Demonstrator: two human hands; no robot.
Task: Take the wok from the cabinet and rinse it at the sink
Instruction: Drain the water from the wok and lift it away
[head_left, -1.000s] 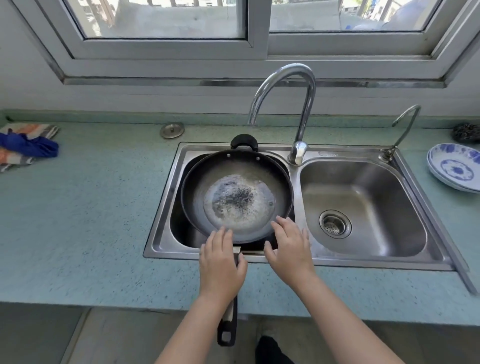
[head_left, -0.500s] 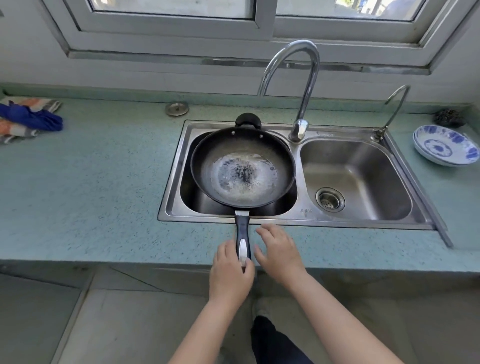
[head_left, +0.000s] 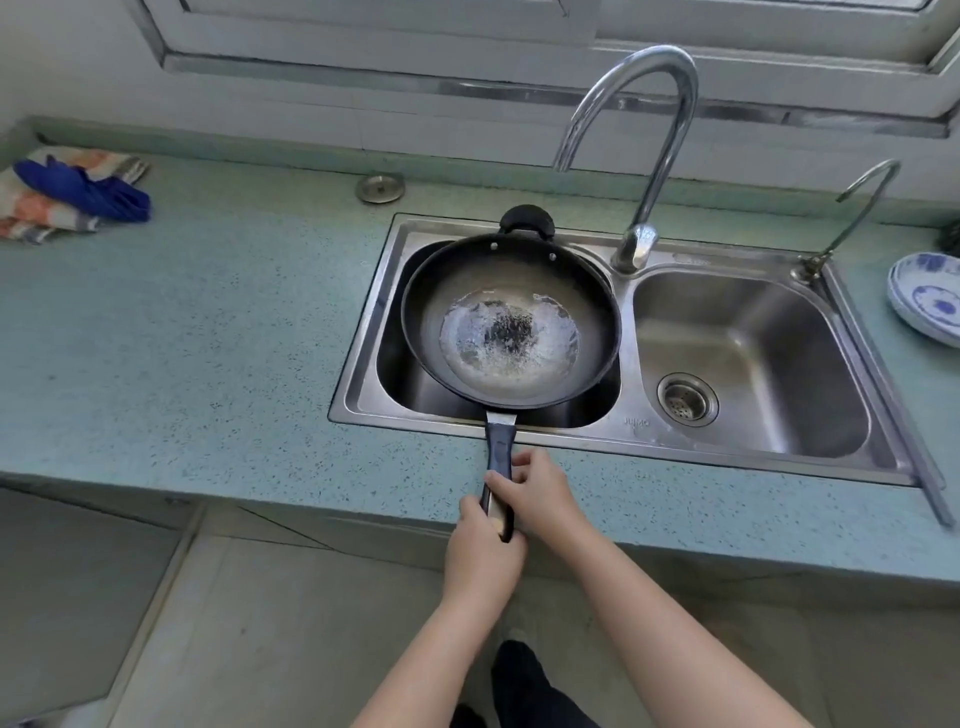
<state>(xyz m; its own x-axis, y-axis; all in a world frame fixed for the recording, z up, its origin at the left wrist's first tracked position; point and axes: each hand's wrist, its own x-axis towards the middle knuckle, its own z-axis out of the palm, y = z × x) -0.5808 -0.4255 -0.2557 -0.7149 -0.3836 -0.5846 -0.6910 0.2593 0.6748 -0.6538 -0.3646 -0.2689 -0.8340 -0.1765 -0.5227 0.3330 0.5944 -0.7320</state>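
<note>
- wok (head_left: 511, 322): black, round, pale worn centre with dark scorched specks; small loop grip on the far rim; rests over the left sink (head_left: 363, 405) basin.
- long handle (head_left: 500, 447): dark, gripped by left hand (head_left: 483, 558) and right hand (head_left: 535, 493).

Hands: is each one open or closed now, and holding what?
Left hand: closed, holding the wok handle.
Right hand: closed, holding the same handle, nearer the sink.

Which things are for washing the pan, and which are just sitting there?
For the job:
- wok, its handle gripped by the left hand and the right hand
- sink
- big tap

Just lying about:
- cloths, far left
- blue-patterned plates, far right
- round metal lid, behind the sink
</note>
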